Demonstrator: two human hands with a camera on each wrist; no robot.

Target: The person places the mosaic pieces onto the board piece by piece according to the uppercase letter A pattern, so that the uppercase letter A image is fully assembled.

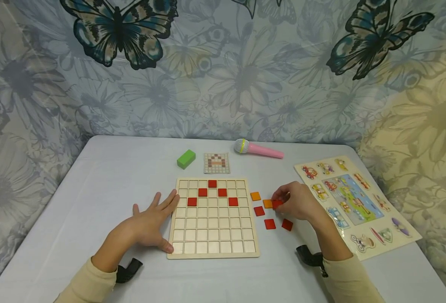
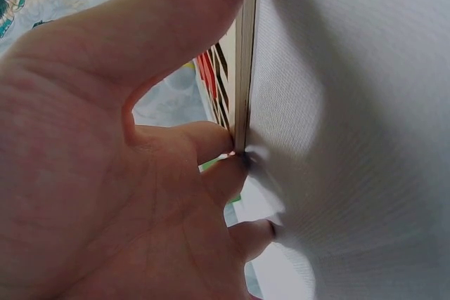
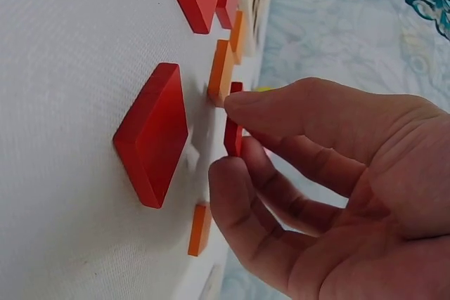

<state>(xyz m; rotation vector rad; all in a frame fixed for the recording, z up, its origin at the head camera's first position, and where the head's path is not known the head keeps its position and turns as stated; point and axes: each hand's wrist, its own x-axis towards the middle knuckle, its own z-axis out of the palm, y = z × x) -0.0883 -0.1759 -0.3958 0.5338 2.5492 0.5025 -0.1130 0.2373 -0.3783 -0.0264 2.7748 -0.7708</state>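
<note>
A wooden grid board [image 1: 213,235] lies on the table with several red tiles set in its upper squares, in an inverted V. My left hand [image 1: 148,223] rests along the board's left edge, fingers spread and fairly straight, thumb at the lower corner. To the right of the board, my right hand [image 1: 297,201] pinches a red tile [image 3: 233,137] between thumb and fingers, just off the table. Around it lie loose red tiles, one close to the wrist camera [image 3: 153,135], and orange tiles, including one beside the board's upper right edge [image 1: 255,196].
Behind the board are a green block [image 1: 186,159], a small pattern card [image 1: 217,163] and a pink toy microphone [image 1: 262,149]. A picture puzzle board [image 1: 391,248] lies at the right, under or beside my right forearm. Patterned cloth hangs behind the white table [image 1: 132,168].
</note>
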